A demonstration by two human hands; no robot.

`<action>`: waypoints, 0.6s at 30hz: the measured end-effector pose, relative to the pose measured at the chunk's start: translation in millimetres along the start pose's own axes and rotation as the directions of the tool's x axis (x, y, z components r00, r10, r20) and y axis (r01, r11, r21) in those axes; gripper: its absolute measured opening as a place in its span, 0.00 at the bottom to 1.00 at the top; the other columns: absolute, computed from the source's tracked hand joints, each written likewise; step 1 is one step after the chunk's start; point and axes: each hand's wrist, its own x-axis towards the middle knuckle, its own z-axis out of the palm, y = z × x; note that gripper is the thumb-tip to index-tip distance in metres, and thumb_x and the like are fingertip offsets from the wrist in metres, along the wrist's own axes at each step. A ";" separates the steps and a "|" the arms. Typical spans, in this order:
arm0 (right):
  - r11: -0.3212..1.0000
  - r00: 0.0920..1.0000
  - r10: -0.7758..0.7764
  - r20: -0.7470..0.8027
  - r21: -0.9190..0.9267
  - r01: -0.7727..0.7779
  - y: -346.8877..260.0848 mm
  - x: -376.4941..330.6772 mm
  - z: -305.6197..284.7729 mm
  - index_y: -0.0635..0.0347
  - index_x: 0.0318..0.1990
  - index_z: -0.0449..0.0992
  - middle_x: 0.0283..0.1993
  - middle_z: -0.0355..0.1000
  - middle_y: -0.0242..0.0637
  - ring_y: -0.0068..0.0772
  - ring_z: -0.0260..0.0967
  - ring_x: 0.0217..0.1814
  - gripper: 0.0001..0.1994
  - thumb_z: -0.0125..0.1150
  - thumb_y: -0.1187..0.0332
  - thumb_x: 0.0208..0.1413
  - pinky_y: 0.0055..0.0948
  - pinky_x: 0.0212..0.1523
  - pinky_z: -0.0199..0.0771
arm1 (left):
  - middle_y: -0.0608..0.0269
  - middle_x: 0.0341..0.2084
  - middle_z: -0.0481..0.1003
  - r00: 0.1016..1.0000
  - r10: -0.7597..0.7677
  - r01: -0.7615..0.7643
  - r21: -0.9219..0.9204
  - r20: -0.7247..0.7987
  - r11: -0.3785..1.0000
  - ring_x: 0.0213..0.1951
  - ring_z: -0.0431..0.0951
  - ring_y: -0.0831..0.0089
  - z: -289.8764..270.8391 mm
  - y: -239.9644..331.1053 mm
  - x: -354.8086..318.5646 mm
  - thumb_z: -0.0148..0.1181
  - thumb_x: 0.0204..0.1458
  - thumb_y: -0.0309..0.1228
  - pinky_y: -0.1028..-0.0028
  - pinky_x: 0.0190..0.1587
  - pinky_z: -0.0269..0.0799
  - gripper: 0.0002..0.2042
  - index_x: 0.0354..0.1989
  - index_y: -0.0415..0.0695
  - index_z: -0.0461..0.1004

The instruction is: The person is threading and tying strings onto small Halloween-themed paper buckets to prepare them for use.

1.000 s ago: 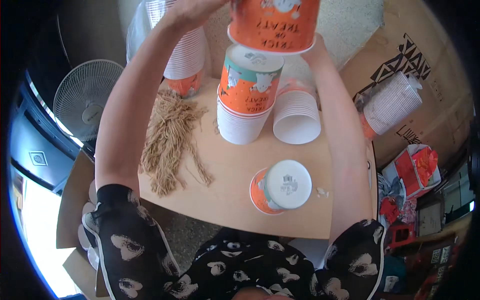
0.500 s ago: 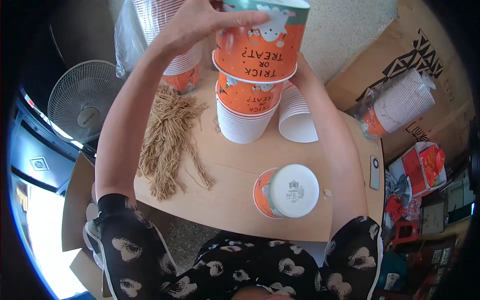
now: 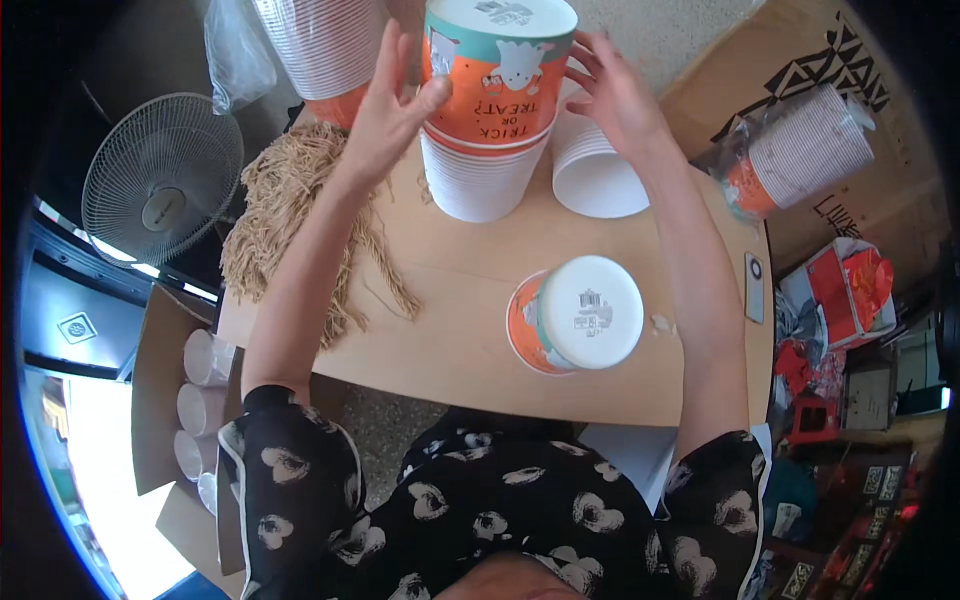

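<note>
An orange and green paper bucket (image 3: 497,92) sits upside down on top of a tall stack of nested paper buckets (image 3: 480,178) at the far middle of the table. My left hand (image 3: 392,115) is beside the stack's left side, fingers apart, thumb close to the bucket's wall; whether it touches, I cannot tell. On the other side, my right hand (image 3: 622,102) has its fingers spread by the bucket's edge. Next to the stack, white nested buckets (image 3: 600,182) lie tipped with an open mouth toward me. Nearer to me stands a single upside-down bucket (image 3: 590,312).
A bundle of tan strings (image 3: 290,205) lies at the left, with a fan (image 3: 163,180) beyond it. Wrapped buckets stand far left (image 3: 325,50), and another wrapped stack (image 3: 800,150) is at the right by a cardboard panel (image 3: 730,95). An open carton (image 3: 160,345) holds cups, lower left.
The orange bucket has come down onto the stack, covering the orange bucket beneath. Both hands have let go, their fingers spreading away from its sides. The whole view has shifted slightly.
</note>
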 end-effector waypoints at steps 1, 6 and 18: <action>0.999 1.000 0.025 -0.002 -0.041 -0.025 5.8 -5.1 5.9 0.54 0.64 0.67 0.61 0.66 0.30 0.28 0.60 0.61 0.30 0.49 0.42 0.64 0.36 0.49 0.61 | 0.38 0.73 0.41 0.999 0.030 -0.030 0.010 -0.026 1.000 0.75 0.43 0.58 10.1 -5.6 -10.6 0.59 0.61 0.48 0.66 0.71 0.48 0.48 0.74 0.35 0.31; 0.997 1.000 -0.002 0.012 -0.081 0.003 63.3 -31.2 13.4 0.48 0.64 0.68 0.53 0.70 0.23 0.21 0.62 0.53 0.24 0.44 0.48 0.67 0.33 0.47 0.62 | 0.42 0.72 0.48 0.998 -0.039 0.048 0.164 -0.058 0.985 0.73 0.48 0.61 35.9 -37.2 -36.5 0.47 0.66 0.49 0.67 0.72 0.46 0.42 0.73 0.31 0.34; 0.898 0.983 -0.183 -0.027 -0.411 0.156 75.1 -60.3 -7.8 0.70 0.65 0.63 0.60 0.71 0.41 0.30 0.71 0.58 0.22 0.50 0.71 0.66 0.27 0.55 0.72 | 0.55 0.72 0.52 0.961 -0.269 0.245 -0.264 -0.059 0.933 0.72 0.50 0.65 30.4 -56.8 -20.5 0.30 0.67 0.58 0.65 0.73 0.45 0.36 0.74 0.42 0.45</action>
